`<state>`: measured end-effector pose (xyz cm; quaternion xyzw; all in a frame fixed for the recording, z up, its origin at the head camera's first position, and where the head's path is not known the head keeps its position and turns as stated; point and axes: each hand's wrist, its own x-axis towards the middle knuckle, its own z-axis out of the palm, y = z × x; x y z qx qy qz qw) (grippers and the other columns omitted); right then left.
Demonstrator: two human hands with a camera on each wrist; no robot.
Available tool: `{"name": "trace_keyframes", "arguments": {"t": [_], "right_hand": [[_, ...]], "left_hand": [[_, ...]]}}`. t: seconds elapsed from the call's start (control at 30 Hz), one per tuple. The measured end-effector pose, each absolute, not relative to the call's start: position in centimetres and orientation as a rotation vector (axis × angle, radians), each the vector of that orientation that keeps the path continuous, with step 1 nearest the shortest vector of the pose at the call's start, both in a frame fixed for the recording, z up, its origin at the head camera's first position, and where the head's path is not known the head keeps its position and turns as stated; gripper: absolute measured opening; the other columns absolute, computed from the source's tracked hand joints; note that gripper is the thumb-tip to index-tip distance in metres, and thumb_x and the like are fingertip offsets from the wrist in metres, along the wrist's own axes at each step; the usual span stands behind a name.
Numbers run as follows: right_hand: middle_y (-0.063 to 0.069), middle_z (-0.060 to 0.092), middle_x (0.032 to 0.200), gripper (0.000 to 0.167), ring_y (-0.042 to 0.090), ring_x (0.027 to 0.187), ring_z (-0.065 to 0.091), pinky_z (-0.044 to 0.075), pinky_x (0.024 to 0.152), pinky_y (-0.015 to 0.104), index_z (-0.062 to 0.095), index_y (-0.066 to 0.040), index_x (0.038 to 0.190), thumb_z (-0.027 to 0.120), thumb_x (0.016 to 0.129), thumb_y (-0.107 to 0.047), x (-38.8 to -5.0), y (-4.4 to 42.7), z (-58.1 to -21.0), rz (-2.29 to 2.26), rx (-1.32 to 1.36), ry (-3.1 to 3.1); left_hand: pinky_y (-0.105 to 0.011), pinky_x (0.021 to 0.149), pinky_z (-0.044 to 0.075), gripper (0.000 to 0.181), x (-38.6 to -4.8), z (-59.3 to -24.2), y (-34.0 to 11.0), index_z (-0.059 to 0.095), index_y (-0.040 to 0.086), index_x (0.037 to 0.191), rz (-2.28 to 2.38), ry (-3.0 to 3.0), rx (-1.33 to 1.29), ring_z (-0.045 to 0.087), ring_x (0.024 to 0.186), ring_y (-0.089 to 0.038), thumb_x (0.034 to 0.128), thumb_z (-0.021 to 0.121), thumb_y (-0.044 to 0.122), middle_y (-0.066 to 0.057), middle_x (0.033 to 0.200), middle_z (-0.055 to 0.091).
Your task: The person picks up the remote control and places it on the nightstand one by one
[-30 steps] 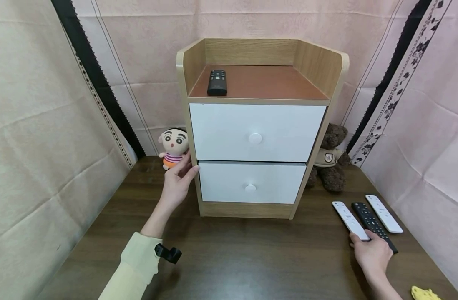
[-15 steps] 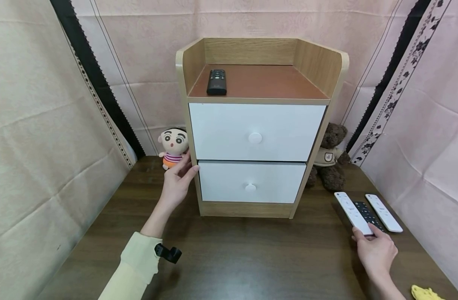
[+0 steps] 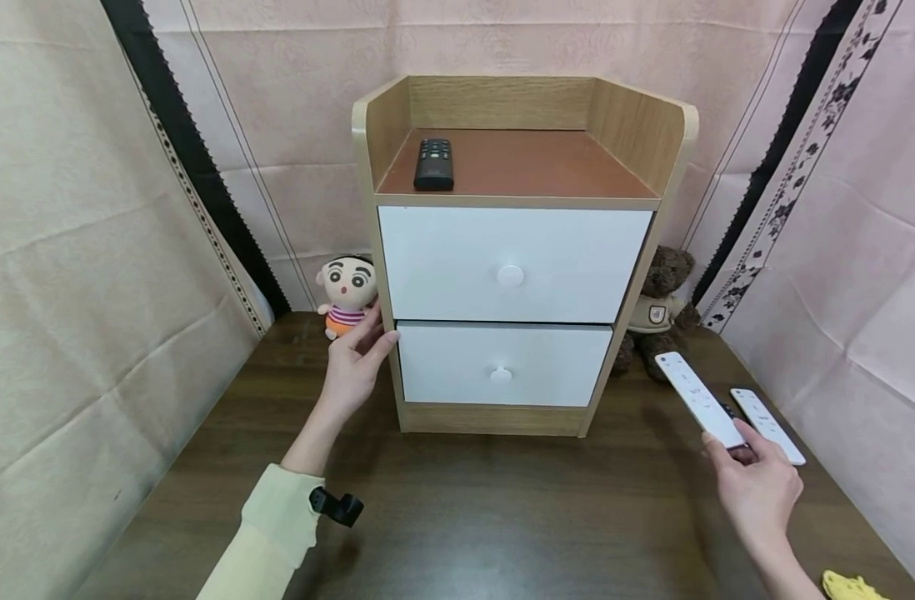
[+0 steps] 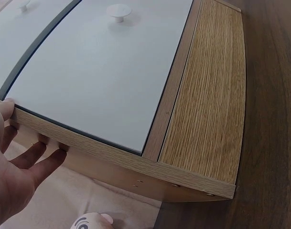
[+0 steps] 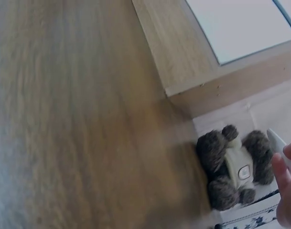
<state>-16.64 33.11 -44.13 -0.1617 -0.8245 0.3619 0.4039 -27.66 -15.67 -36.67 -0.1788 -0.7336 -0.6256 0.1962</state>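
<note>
My left hand [image 3: 354,367] holds the left side of the wooden cabinet [image 3: 495,421], thumb on the front edge beside the lower drawer [image 3: 442,362]. In the left wrist view, the fingers of that hand [image 4: 16,176] lie against the side panel [image 4: 116,174]. My right hand [image 3: 759,492] pinches the near end of a white remote [image 3: 693,393], raised over the table's right side. Under it a black remote [image 3: 727,410] is mostly hidden, with another white remote [image 3: 765,425] beside it. The right wrist view shows part of the right hand [image 5: 288,191] at the edge.
On the cabinet's top shelf [image 3: 532,162] lies a dark remote [image 3: 433,165]. A doll [image 3: 347,292] sits left of the cabinet and a brown teddy bear [image 3: 656,312] right of it. A yellow item [image 3: 847,586] lies at the table's front right. Both drawers are closed.
My right hand has lifted the white remote off the table beside the black one and moved it up and forward. My left hand has stayed on the cabinet side.
</note>
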Motion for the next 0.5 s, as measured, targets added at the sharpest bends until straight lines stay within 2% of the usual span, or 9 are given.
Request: {"name": "trace_keyframes", "arguments": {"t": [0.13,0.27,0.37,0.5], "right_hand": [[-0.041,0.046,0.065,0.048,-0.022,0.068,0.043,0.030,0.070,0.013,0.073,0.004,0.121,0.087,0.077,-0.008,-16.4,32.3,-43.0,0.967,-0.379,-2.038],[-0.034,0.054,0.068,0.046,-0.020,0.060,0.052,0.036,0.064,0.002,0.072,0.006,0.121,0.085,0.078,-0.003,-16.2,31.5,-41.4,1.083,-0.347,-1.978],[-0.025,0.058,0.078,0.045,-0.018,0.060,0.056,0.042,0.059,0.001,0.072,0.007,0.120,0.084,0.077,0.002,-16.1,31.1,-40.3,1.129,-0.310,-1.929],[-0.009,0.058,0.089,0.046,-0.012,0.063,0.061,0.049,0.063,0.003,0.071,0.008,0.121,0.081,0.077,0.011,-16.2,31.0,-39.3,1.255,-0.273,-1.837]], "left_hand": [[-0.023,0.096,0.053,0.057,-27.7,-36.7,-15.7,0.048,0.008,0.152,-1.745,-2.056,-0.502,0.059,0.126,-0.031,0.0997,0.069,0.010,-0.017,0.147,0.056],[-0.023,0.096,0.053,0.057,-27.7,-36.6,-15.6,0.048,0.008,0.152,-1.732,-2.054,-0.507,0.059,0.126,-0.031,0.0994,0.069,0.009,-0.016,0.147,0.055],[-0.023,0.095,0.053,0.057,-27.7,-36.7,-15.6,0.049,0.008,0.152,-1.731,-2.050,-0.509,0.059,0.126,-0.031,0.0993,0.069,0.009,-0.016,0.147,0.055],[-0.023,0.096,0.053,0.057,-27.7,-36.7,-15.6,0.049,0.008,0.152,-1.731,-2.050,-0.511,0.059,0.126,-0.031,0.0992,0.070,0.009,-0.015,0.147,0.055]]}}
